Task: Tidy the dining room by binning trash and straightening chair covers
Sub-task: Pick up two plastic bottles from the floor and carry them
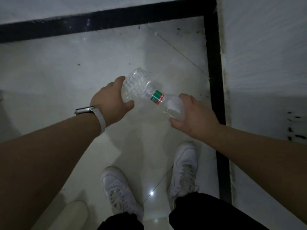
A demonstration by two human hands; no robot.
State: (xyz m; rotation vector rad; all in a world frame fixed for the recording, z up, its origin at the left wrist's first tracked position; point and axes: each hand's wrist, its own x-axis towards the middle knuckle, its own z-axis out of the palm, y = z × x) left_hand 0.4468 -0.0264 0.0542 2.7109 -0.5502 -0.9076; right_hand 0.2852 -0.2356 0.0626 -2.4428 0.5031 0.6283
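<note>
**Bottle held end to end between both hands**

Head view: I see a clear plastic bottle (pixel 141 87) tilted between the two hands, held in the air above the pale tiled floor (pixel 58 72). The left hand (pixel 111 100) wraps the ribbed lower half, with the thumb underneath and the fingers curled over the top. The bottle's base pokes out past those fingers, on the far side of the hand. The right hand (pixel 196 113) curls round the opposite end, over the shoulder and neck. The mouth of the bottle is buried in that palm, so I cannot tell whether a cap is on.

The green and red label (pixel 157 97) shows in the gap between the hands, nearer the right one. A pale wristband (pixel 99 118) circles the left wrist.

Below the hands, on my side of them, are two white shoes (pixel 119 188) and black trousers (pixel 207 211). Beyond the hands a black strip (pixel 99 22) edges the floor, then turns and runs down just outside the right hand. A white wall (pixel 265 47) lies past it.
</note>
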